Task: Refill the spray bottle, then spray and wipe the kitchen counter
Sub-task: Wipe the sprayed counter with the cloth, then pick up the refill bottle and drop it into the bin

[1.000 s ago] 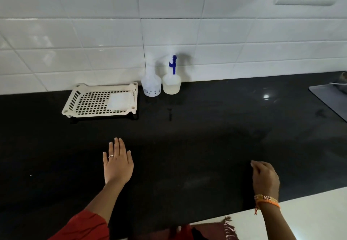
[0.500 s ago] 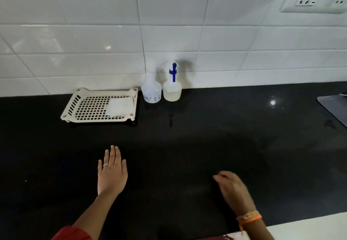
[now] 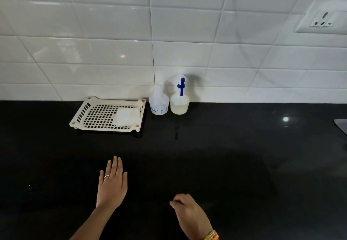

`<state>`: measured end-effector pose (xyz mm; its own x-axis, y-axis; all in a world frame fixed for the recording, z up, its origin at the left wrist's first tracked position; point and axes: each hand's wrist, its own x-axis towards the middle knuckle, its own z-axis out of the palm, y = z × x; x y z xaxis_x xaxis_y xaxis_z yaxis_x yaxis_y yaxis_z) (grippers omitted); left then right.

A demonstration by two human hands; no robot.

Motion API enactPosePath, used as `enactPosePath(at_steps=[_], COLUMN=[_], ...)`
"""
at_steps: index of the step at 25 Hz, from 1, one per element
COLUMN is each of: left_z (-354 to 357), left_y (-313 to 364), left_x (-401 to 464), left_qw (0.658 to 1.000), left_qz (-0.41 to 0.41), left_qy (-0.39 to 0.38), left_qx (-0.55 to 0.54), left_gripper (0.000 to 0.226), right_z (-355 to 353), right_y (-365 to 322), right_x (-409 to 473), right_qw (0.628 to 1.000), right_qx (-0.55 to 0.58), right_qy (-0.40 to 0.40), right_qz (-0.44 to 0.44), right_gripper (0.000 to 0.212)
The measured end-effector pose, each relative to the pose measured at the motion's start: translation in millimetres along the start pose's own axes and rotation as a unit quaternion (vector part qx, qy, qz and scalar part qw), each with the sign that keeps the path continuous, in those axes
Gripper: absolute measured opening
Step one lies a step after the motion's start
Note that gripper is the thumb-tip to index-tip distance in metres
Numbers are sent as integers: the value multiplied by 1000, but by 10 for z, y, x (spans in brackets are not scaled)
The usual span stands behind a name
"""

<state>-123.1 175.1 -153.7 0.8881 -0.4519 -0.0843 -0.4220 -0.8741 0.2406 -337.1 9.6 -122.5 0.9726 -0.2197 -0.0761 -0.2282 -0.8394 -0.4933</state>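
Two small white bottles stand side by side against the tiled wall: a spray bottle with a blue trigger (image 3: 179, 103) on the right and a plain white bottle (image 3: 158, 104) on its left. A folded white cloth (image 3: 127, 116) lies in a cream perforated tray (image 3: 90, 114) left of them. My left hand (image 3: 112, 183) lies flat on the black counter (image 3: 244, 155), fingers together, holding nothing. My right hand (image 3: 189, 213) hovers low near the front, fingers curled loosely, with nothing seen in it. Both hands are well short of the bottles.
A white wall socket (image 3: 322, 21) sits at the upper right. A grey flat object (image 3: 341, 125) pokes in at the right edge of the counter. White tiles back the counter.
My right hand has slid leftward across the counter toward the middle. My left hand has stayed flat in place. The view has tilted so the bottles sit lower and nearer.
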Motion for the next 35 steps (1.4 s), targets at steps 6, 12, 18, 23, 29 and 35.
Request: enactPosePath(at_steps=[6,12,18,23,29,35], left_z=[-70,-437,-836,-891,-651,-514], left_y=[80,687,1403,1663,1724,1673], left_x=[22,357,1392,2076,2544,2721], left_qw=[998,981,838,791,847,892], left_qz=[-29,95,66,0,-12,5], left_qy=[-27,35,14,5,8,25], left_qx=[-52,-166,-542,-612,-531,-451], left_gripper=[62,70,50,56,76,61], right_z=[-762,-1007,-793,-1088,-1170,-1065], right_y=[1535,1720,967,726,540,472], right_x=[-319,603,1769,2332,2696,2896], right_qw=[933,896,970,593,466,469], right_qx=[-42,-45,143,727,826,809], right_qy=[211,284,144,147,108,141], right_qz=[288,338,135,312,298,325], right_gripper=[23,23,18,14,18,11])
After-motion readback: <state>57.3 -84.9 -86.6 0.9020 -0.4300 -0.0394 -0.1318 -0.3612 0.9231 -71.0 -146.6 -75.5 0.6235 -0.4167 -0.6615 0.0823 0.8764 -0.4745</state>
